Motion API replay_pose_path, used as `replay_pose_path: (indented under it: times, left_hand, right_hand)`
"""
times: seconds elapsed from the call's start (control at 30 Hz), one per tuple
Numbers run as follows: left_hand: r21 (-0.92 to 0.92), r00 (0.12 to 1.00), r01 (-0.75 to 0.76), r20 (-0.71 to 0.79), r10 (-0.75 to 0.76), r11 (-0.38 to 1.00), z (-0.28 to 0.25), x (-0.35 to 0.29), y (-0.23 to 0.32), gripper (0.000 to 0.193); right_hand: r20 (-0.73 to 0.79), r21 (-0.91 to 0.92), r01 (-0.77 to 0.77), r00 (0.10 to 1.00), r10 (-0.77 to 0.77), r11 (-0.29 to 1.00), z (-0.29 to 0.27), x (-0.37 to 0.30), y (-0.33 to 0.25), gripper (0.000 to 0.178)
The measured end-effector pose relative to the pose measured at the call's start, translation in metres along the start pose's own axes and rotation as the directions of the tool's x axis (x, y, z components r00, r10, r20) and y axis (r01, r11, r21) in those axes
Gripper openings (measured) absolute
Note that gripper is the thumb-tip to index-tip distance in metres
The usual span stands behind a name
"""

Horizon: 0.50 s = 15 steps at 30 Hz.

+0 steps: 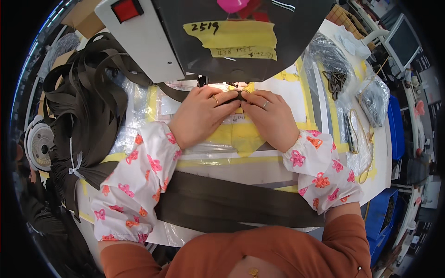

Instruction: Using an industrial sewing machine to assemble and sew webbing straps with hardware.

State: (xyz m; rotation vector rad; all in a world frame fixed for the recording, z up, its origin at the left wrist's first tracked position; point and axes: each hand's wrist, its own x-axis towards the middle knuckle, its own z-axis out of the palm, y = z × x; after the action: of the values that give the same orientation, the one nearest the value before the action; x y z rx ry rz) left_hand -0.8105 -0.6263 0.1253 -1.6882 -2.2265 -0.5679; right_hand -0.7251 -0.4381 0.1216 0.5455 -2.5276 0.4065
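Under the dark grey head of a sewing machine (232, 70), my two hands meet fingertip to fingertip. My left hand (197, 116), with a ring on one finger, is closed with its fingertips on a dark olive webbing strap (240, 95). Thumb and fingers of my right hand (274, 119) pinch the same strap from the other side. Part of it runs out to the left behind my left hand. The needle area is partly hidden by my fingers and the machine head. Below my wrists, wide dark bands (232, 200) lie across the table.
A large looped bundle of dark strapping (95, 88), tied with a white string (74, 163), fills the left side. Dark metal rings (335, 82) lie on plastic at the right, near a clear bag (373, 99). Blue bins (384, 211) stand beyond the right table edge.
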Motion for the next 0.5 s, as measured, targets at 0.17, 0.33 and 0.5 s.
replay_pose_path:
  times: [0.17,0.33,0.5]
  left_hand:
    - [-0.189,0.979,0.203,0.011,-0.204,0.961,-0.0042,-0.0001,0.0058,0.022]
    - [-0.230,0.984,0.173,0.004,-0.177,0.958,-0.0096,0.0009,0.0055,0.021]
    - [-0.230,0.976,0.213,0.011,-0.216,0.950,-0.0065,-0.0011,0.0032,0.023]
  right_hand:
    - [0.068,-0.095,0.058,0.996,-0.051,0.994,-0.0044,-0.0002,-0.0026,0.025]
    - [0.074,-0.105,0.041,0.997,-0.033,0.994,-0.0056,0.0042,-0.0026,0.023]
    - [0.080,-0.075,0.012,0.997,-0.006,0.997,-0.0046,0.0032,0.0002,0.022]
